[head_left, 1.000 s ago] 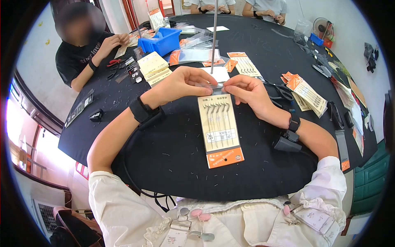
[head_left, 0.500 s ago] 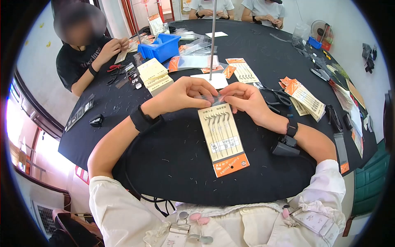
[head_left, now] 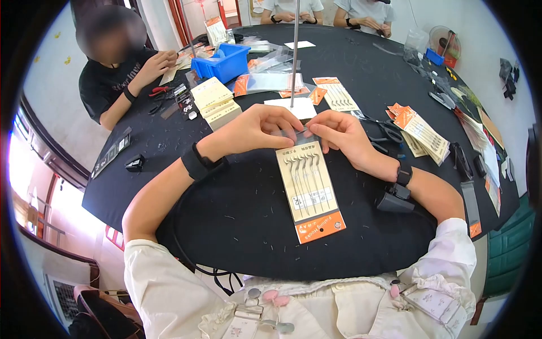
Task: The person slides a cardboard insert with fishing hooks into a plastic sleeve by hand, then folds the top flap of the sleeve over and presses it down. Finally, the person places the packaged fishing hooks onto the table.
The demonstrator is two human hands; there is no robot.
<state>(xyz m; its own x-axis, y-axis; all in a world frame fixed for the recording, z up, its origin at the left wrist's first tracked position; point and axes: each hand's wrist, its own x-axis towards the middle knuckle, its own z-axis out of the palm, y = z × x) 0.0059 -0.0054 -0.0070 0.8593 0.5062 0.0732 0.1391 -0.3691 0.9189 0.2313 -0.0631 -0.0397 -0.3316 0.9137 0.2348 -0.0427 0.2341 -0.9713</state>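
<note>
A cream card of fishing hooks (head_left: 307, 183) in a clear sleeve, with an orange band at its near end, hangs over the black table in front of me. My left hand (head_left: 265, 127) pinches the clear plastic flap at the sleeve's far end. Close beside it, my right hand (head_left: 339, 133) has thumb and fingers closed on the same flap. Both hands nearly touch. Just beyond them a white card (head_left: 302, 107) lies at the foot of a metal rod (head_left: 295, 51).
Stacked cream cards (head_left: 214, 101) and a blue bin (head_left: 226, 63) are at left; a co-worker (head_left: 121, 73) sits beyond. To the right lie packed hook cards (head_left: 420, 133), black scissors (head_left: 387, 131) and a clear strip (head_left: 471, 206). Two more people sit across the black table (head_left: 243, 226).
The fingertips have shifted slightly along the flap, and my right hand's fingers sit a little closer to my left. The whole view has moved slightly.
</note>
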